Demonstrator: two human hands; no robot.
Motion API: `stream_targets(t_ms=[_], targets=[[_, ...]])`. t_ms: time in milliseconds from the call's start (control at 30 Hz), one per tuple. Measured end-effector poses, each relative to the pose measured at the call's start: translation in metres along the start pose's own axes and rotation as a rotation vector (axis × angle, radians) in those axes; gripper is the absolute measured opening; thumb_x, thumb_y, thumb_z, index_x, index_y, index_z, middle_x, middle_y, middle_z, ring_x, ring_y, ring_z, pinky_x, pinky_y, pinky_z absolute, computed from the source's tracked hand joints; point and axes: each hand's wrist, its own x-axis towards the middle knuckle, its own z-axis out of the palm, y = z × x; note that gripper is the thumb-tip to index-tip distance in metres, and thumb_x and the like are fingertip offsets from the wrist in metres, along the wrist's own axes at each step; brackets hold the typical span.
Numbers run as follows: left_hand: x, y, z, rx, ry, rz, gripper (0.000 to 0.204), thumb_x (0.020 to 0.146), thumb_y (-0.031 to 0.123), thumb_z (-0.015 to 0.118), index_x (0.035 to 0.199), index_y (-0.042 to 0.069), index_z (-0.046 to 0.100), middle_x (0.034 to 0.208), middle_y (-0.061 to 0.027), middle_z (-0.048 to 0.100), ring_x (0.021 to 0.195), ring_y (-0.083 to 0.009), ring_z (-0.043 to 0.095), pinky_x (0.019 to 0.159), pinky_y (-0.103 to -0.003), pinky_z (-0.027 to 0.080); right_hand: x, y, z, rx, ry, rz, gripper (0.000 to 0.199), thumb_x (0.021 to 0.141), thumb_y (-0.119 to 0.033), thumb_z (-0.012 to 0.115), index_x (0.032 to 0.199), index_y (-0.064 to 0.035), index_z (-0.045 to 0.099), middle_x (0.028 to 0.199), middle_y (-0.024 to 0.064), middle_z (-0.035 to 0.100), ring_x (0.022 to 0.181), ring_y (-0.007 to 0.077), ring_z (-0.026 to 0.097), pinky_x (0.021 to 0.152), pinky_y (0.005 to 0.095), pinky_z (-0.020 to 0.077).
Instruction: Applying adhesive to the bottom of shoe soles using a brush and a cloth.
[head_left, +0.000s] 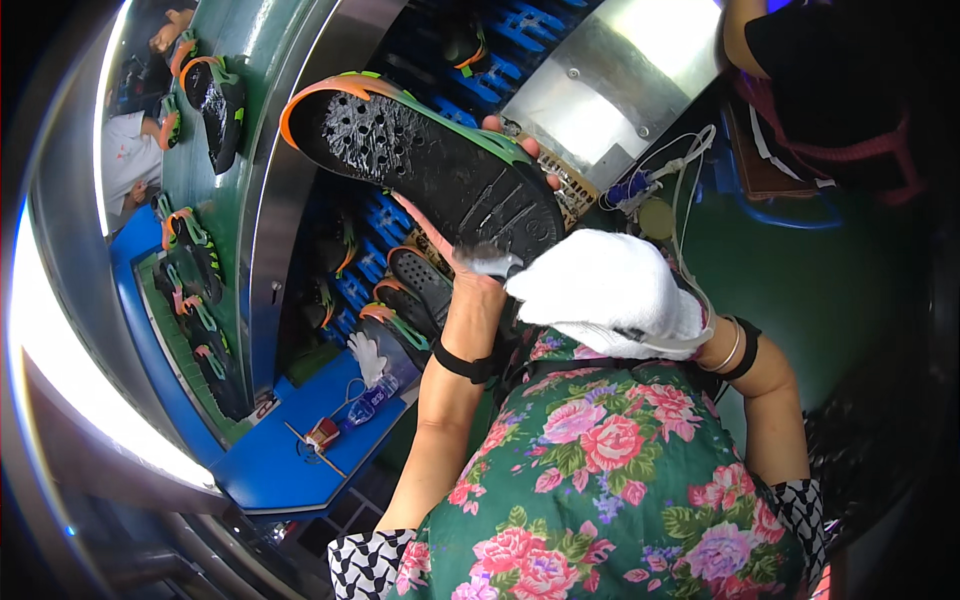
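My left hand (462, 265) grips a black shoe sole (455, 170) with an orange and green edge, thumb on the near side and fingertips showing at the far side. One end of the sole has a patch of small holes with a shiny, wet-looking film over it. A white cloth (600, 290) covers my right hand, hiding its fingers. A small brush (487, 260) with a grey metal band sticks out of the cloth towards the sole, its bristle end blurred beside my left wrist. My right hand appears closed around the brush's handle.
Green conveyor belt (262, 60) on the left carries several similar shoes (213, 115). More soles (420, 280) stand on a blue rack beyond my left arm. A blue ledge (290, 470) holds a bottle (372, 400), a white glove (367, 355) and a red pot (322, 433). Other people are nearby.
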Motion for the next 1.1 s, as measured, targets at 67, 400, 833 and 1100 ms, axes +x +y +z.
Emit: stream_targets(t_ms=[67, 400, 833, 1100], targets=[[-0.006, 0.014, -0.011, 0.073, 0.032, -0.053, 0.114, 0.079, 0.089, 0.052, 0.152, 0.002, 0.037, 0.145, -0.0205, 0.051, 0.126, -0.0468, 0.055, 0.098, -0.06, 0.054, 0.005, 0.002, -0.004, 0.229, 0.027, 0.126, 0.019, 0.079, -0.003, 0.081, 0.097, -0.0082, 0.079, 0.097, 0.0083, 0.077, 0.089, 0.0234, 0.074, 0.075, 0.0343, 0.0594], [-0.007, 0.022, -0.009, 0.035, 0.047, -0.194, 0.12, 0.074, 0.092, 0.053, 0.154, 0.004, 0.035, 0.148, -0.0203, 0.046, 0.118, -0.0447, 0.058, 0.096, -0.057, 0.054, 0.006, 0.005, -0.007, 0.21, -0.083, 0.144, 0.015, 0.079, -0.004, 0.08, 0.094, -0.0067, 0.078, 0.097, 0.0101, 0.077, 0.087, 0.0243, 0.074, 0.074, 0.0339, 0.0587], [0.0, 0.047, -0.026, 0.124, 0.021, -0.303, 0.115, 0.08, 0.083, 0.057, 0.159, 0.005, 0.026, 0.157, -0.028, 0.034, 0.126, -0.0556, 0.052, 0.102, -0.058, 0.053, 0.017, 0.025, -0.014, 0.371, -0.102, 0.24, 0.017, 0.077, -0.006, 0.082, 0.094, -0.0095, 0.08, 0.097, 0.0079, 0.078, 0.086, 0.0218, 0.074, 0.075, 0.0338, 0.0581], [0.009, 0.058, -0.029, 0.081, 0.008, -0.477, 0.102, 0.088, 0.07, 0.056, 0.16, 0.003, 0.026, 0.156, -0.035, 0.034, 0.128, -0.0576, 0.051, 0.107, -0.063, 0.047, 0.004, 0.021, -0.007, 0.036, -0.252, -0.034, 0.028, 0.079, -0.014, 0.079, 0.107, -0.0085, 0.076, 0.11, 0.0081, 0.076, 0.093, 0.0281, 0.072, 0.077, 0.0376, 0.0592]])
